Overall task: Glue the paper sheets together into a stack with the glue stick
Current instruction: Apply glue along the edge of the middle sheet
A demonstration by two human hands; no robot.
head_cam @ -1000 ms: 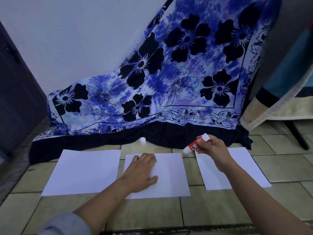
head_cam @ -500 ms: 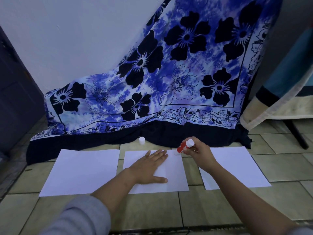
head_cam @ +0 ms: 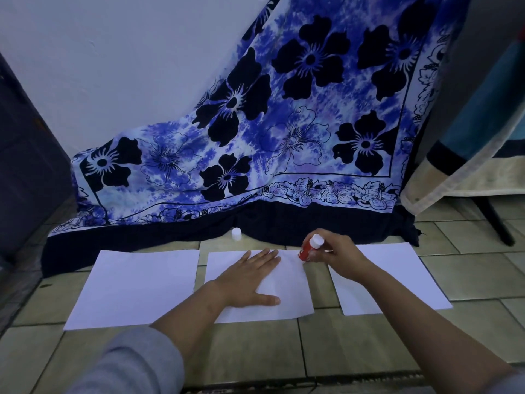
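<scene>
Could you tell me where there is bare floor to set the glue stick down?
Bare tiles lie right of the right sheet, toward the dark leg, and on the near side of the left sheet. Crowded at the far edge of the middle sheet: the left hand presses it, the right hand holds the glue stick, the cap stands nearby.

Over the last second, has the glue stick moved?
Yes. The glue stick came down and left, to the far right corner of the middle sheet.
</scene>
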